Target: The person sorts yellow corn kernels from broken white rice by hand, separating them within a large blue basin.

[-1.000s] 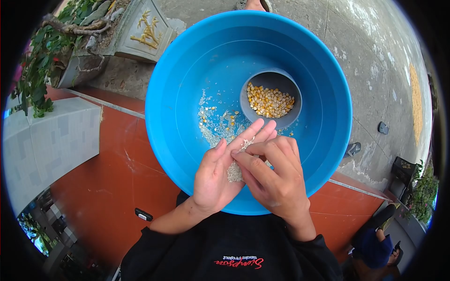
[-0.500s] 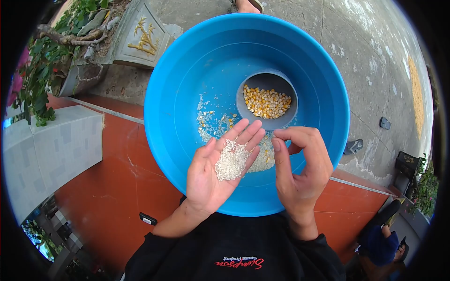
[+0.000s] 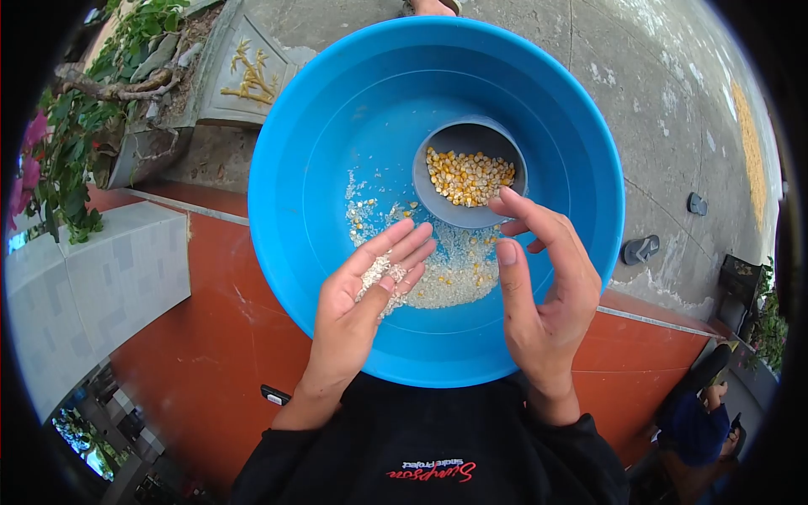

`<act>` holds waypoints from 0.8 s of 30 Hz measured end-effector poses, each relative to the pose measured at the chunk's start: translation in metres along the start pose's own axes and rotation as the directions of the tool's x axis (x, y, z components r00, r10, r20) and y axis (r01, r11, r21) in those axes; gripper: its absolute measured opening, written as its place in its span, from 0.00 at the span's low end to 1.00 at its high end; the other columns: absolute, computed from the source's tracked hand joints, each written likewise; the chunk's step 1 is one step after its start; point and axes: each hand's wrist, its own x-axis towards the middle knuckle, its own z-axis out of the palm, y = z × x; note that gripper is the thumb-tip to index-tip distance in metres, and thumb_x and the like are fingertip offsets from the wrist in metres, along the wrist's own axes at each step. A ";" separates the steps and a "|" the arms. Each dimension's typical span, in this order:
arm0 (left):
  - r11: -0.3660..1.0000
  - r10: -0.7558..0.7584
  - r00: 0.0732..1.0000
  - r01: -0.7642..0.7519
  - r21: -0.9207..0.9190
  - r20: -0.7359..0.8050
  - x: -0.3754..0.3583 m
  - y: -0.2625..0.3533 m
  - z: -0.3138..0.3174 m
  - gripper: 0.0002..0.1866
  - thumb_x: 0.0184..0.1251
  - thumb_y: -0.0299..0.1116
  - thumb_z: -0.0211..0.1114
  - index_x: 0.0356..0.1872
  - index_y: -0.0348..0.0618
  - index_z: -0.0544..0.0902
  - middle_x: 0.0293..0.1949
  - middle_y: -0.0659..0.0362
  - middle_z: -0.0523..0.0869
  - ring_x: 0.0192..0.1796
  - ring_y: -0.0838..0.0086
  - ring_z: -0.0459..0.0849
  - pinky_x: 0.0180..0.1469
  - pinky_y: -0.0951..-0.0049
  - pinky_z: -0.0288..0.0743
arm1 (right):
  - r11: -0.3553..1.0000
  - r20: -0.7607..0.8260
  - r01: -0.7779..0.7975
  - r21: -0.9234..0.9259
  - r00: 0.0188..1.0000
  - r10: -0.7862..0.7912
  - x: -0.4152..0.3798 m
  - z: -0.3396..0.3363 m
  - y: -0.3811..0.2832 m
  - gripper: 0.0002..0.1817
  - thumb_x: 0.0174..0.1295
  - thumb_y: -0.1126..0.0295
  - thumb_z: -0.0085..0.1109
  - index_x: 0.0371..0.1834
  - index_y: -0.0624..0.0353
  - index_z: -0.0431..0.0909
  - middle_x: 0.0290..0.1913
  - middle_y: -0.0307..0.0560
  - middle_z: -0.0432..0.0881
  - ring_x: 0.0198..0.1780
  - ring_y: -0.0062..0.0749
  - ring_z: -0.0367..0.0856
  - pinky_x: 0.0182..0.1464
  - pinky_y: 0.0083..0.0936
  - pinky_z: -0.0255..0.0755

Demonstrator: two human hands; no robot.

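Observation:
My left hand (image 3: 343,324) is cupped palm-up over the near left part of a large blue basin (image 3: 337,126). It holds a small heap of white rice (image 3: 379,273), with the thumb bent over the grains. On the basin floor, just beyond and right of that hand, lies more rice (image 3: 450,282) mixed with a few yellow corn kernels. My right hand (image 3: 551,307) is above the basin's right side, thumb and fingers apart, with nothing between them. Near its fingertips a grey bowl (image 3: 459,217) stands inside the basin, partly filled with yellow and white corn kernels (image 3: 469,178).
Red tiles (image 3: 219,353) and grey concrete (image 3: 640,126) surround the basin. A sandal (image 3: 641,249) lies to the right, a small black-and-white object (image 3: 275,395) near my left forearm. A planter (image 3: 240,71) stands far left. Another person (image 3: 694,429) is at lower right; a foot (image 3: 433,7) shows beyond the basin.
My left hand has moved left and its thumb has folded over the rice. My right thumb and forefinger have spread from a pinch. More of the rice on the basin floor shows.

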 end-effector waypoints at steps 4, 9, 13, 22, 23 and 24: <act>0.656 0.177 0.984 -0.139 0.742 0.029 0.001 0.008 -0.021 0.26 0.85 0.18 0.55 0.81 0.32 0.78 0.81 0.41 0.82 0.84 0.47 0.78 0.84 0.53 0.75 | 0.995 -0.020 -0.009 0.103 1.000 0.011 0.000 -0.001 0.000 0.21 0.72 0.83 0.70 0.68 0.67 0.88 0.56 0.58 0.94 0.53 0.45 0.93 0.59 0.36 0.84; -0.195 0.290 0.951 -0.054 0.979 0.110 0.010 -0.005 -0.032 0.24 0.82 0.20 0.62 0.75 0.35 0.84 0.75 0.41 0.85 0.79 0.42 0.81 0.76 0.51 0.80 | 0.990 -0.045 0.101 0.098 0.994 -0.097 -0.001 0.002 0.001 0.18 0.73 0.82 0.69 0.64 0.67 0.90 0.53 0.57 0.94 0.50 0.44 0.92 0.57 0.34 0.81; -0.139 0.183 0.962 -0.177 0.974 0.201 0.011 -0.011 -0.025 0.21 0.78 0.21 0.67 0.70 0.34 0.85 0.67 0.42 0.87 0.71 0.43 0.86 0.71 0.50 0.82 | 0.985 -0.043 0.131 0.116 0.991 -0.127 -0.003 0.004 0.000 0.17 0.72 0.83 0.69 0.62 0.66 0.91 0.51 0.56 0.94 0.48 0.43 0.92 0.53 0.33 0.78; 0.189 -0.067 0.933 -0.335 0.923 0.353 0.018 -0.035 -0.014 0.16 0.71 0.16 0.65 0.59 0.30 0.82 0.51 0.43 0.82 0.58 0.46 0.85 0.61 0.48 0.82 | 0.974 -0.001 0.160 0.160 0.987 -0.162 -0.004 0.006 -0.001 0.18 0.68 0.86 0.67 0.59 0.64 0.92 0.49 0.54 0.94 0.44 0.40 0.89 0.49 0.32 0.77; 0.236 -0.099 0.916 -0.359 0.903 0.389 0.019 -0.040 -0.016 0.16 0.71 0.17 0.66 0.58 0.31 0.82 0.51 0.43 0.83 0.58 0.45 0.85 0.61 0.47 0.81 | 0.974 0.003 0.167 0.152 0.986 -0.170 -0.003 0.006 -0.002 0.18 0.66 0.87 0.67 0.58 0.64 0.92 0.49 0.53 0.94 0.44 0.40 0.90 0.48 0.32 0.77; 0.283 -0.128 0.895 -0.380 0.881 0.428 0.021 -0.045 -0.019 0.16 0.72 0.18 0.67 0.58 0.31 0.82 0.51 0.43 0.83 0.58 0.45 0.85 0.60 0.47 0.81 | 0.974 0.007 0.174 0.143 0.984 -0.176 -0.003 0.006 -0.003 0.18 0.65 0.87 0.68 0.57 0.64 0.93 0.48 0.53 0.93 0.44 0.40 0.90 0.48 0.32 0.77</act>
